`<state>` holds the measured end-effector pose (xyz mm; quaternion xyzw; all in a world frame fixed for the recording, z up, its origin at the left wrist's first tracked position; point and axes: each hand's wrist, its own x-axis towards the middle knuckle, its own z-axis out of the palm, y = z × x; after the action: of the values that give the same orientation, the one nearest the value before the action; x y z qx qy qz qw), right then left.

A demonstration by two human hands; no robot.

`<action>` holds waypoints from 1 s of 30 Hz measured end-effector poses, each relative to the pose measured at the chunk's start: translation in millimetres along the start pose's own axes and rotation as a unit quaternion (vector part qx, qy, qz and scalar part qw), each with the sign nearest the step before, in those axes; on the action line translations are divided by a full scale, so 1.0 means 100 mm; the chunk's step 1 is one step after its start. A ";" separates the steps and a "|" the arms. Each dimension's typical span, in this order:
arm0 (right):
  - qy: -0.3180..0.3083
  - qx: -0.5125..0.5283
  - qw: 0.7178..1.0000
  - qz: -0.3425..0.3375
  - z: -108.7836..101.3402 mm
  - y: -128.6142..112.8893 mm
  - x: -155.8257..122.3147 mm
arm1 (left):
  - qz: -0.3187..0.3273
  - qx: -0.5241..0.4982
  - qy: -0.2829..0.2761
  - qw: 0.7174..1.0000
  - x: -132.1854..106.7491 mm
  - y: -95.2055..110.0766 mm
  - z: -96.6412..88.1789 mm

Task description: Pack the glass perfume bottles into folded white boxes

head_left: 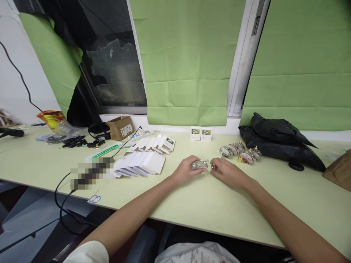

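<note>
At the middle of a pale green counter (192, 204), seen from above and behind, two bare forearms reach forward and meet at a small clear glass bottle (199, 165). The left hand (188, 171) is curled over the bottle, fingers wrapped round its body and holding it down on its side against the counter. The right hand (228, 172) lies just beside it, palm down, with its fingertips at the bottle's right end. They seem to touch a small piece there, but it is too small to tell whether they pinch it.

Behind the right hand, a cluster of similar round glass bottles (241, 153) with gold-coloured tops stands close together on the counter. Further right lies a crumpled black plastic bag (276, 140), and at the far right edge is a brown object (340, 170), only partly in view.

To the left of the left hand, flat white cartons (142, 163) are fanned out in a row, with a second fanned row (155, 144) behind them. Two small upright white boxes (201, 133) with green pictures stand side by side against the back edge of the counter. Further left sit an open cardboard box (120, 127), black cables (76, 141) and a yellow and red packet (52, 118).

Green blinds (189, 62) hang over the window (115, 65) behind the counter.
</note>
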<state>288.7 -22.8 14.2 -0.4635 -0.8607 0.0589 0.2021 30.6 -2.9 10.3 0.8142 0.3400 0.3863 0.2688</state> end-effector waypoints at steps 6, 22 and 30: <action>0.083 0.058 0.995 -0.005 -0.11 -0.13 -0.02 | 0.018 0.020 -0.020 0.999 -0.02 0.03 -0.02; 0.123 0.103 0.984 -0.073 -0.26 -0.24 0.02 | 0.158 0.189 0.028 0.969 -0.01 0.13 0.06; 0.142 0.134 0.980 -0.044 -0.26 -0.22 0.07 | 0.235 0.244 0.056 0.939 0.11 0.07 0.08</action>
<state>278.9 -31.8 45.7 -0.3973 -0.8271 0.0983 0.3852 44.7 -0.1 16.0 0.8884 0.2374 0.3888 -0.0562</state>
